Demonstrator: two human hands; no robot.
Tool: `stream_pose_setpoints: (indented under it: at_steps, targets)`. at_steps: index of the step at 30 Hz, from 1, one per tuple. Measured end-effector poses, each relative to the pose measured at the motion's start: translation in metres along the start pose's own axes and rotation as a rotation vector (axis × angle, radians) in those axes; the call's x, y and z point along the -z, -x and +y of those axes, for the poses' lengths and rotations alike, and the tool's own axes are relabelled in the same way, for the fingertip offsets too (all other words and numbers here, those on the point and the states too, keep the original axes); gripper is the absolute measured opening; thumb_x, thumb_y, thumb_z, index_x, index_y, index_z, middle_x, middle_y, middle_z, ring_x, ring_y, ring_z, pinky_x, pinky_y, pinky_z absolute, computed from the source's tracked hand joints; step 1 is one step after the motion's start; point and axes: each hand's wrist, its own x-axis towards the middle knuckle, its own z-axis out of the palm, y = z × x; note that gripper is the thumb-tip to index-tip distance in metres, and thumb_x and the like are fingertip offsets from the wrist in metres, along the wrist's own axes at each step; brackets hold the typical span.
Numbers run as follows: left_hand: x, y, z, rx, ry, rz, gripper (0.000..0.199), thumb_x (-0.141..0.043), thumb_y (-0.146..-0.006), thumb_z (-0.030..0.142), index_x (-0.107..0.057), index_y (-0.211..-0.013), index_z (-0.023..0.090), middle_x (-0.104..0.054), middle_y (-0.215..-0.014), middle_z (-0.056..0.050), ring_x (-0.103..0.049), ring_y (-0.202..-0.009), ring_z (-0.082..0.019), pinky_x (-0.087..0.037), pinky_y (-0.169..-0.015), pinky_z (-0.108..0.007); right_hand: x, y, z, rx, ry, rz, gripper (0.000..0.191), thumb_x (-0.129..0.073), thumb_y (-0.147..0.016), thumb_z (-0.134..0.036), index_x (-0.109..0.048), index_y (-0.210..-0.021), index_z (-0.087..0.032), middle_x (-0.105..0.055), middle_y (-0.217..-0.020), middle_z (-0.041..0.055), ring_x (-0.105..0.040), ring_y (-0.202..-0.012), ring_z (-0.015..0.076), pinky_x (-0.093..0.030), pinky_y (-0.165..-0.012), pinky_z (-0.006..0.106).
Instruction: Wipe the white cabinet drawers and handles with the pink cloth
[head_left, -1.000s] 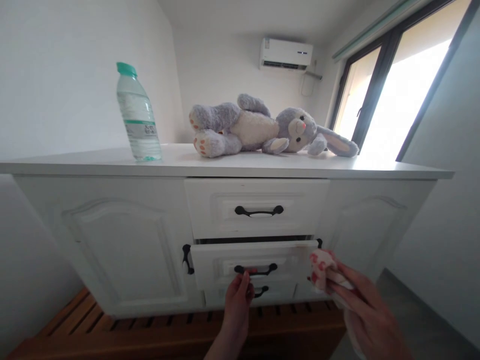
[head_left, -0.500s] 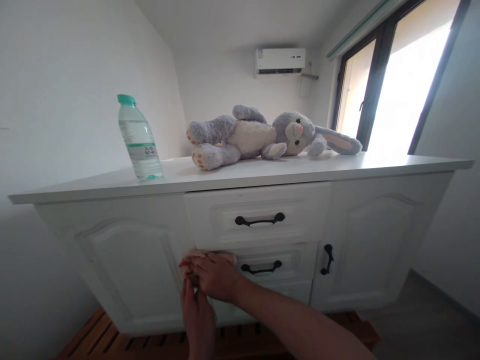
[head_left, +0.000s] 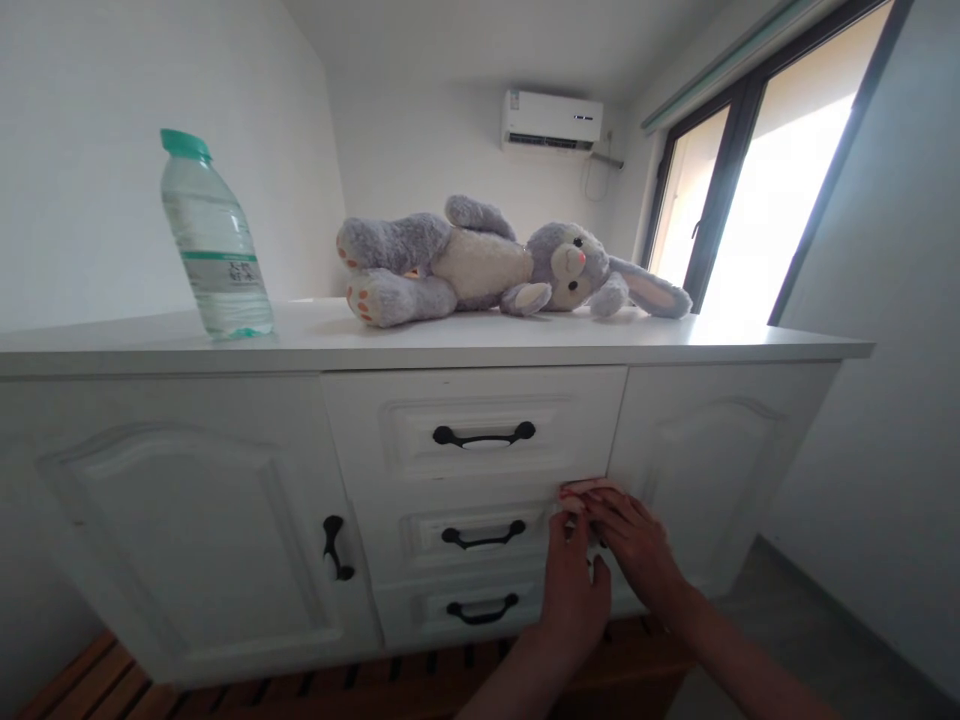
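A pale pink cloth (head_left: 598, 485) lies bunched against the white cabinet (head_left: 187, 500), at the seam between the drawers and the right door. My right hand (head_left: 637, 545) covers the cloth from the right, fingers closed over it. From below, my left hand (head_left: 576, 590) reaches up and pinches the cloth's left part with its fingertips. The right door's handle is mostly hidden behind both hands. Just left of them is the black middle drawer handle (head_left: 484, 536).
On the cabinet top stand a water bottle (head_left: 217, 240) with a green cap and a grey plush rabbit (head_left: 480, 265) lying on its side. More black handles are the top drawer handle (head_left: 484, 436) and left door handle (head_left: 335, 548). Wooden slats (head_left: 97, 690) lie below.
Both hands and the cloth have moved right, from the left door's handle to the right door's edge. The left door handle is now uncovered. The view has shifted as well.
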Motion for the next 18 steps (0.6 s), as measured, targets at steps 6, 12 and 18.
stream_pose_setpoints:
  at_steps: [6,12,18]
  targets:
    - [-0.009,0.025,-0.077,0.162,-0.167,-0.163,0.070,-0.048,-0.070,0.003,-0.051,-0.140,0.008,-0.051,-0.146,-0.021,-0.047,-0.135,-0.029,-0.034,-0.117,-0.042,-0.063,0.067,-0.028,-0.018,-0.034,-0.039,0.023,-0.051,-0.096,-0.018,-0.072,-0.106,-0.020,-0.075,-0.107,0.0064,-0.063,-0.107,0.0210,-0.050,-0.091,0.038]
    - [0.028,0.048,-0.137,0.368,-0.312,-0.173,0.066,-0.044,-0.073,0.007,-0.048,-0.138,-0.003,-0.059,-0.137,-0.026,-0.062,-0.114,-0.028,-0.045,-0.105,-0.038,-0.139,0.101,-0.083,-0.077,-0.118,-0.133,0.021,-0.063,-0.091,-0.024,-0.072,-0.111,-0.024,-0.074,-0.106,0.0038,-0.063,-0.104,0.0205,-0.046,-0.097,0.037]
    - [0.152,0.081,-0.169,0.380,-0.355,0.173,0.062,-0.042,-0.079,0.024,-0.051,-0.133,-0.005,-0.059,-0.132,-0.031,-0.065,-0.112,-0.031,-0.050,-0.100,-0.043,-0.195,0.016,-0.202,0.034,-0.325,-0.109,0.032,-0.065,-0.091,-0.033,-0.065,-0.121,-0.021,-0.072,-0.112,0.0020,-0.059,-0.110,0.0196,-0.044,-0.102,0.037]
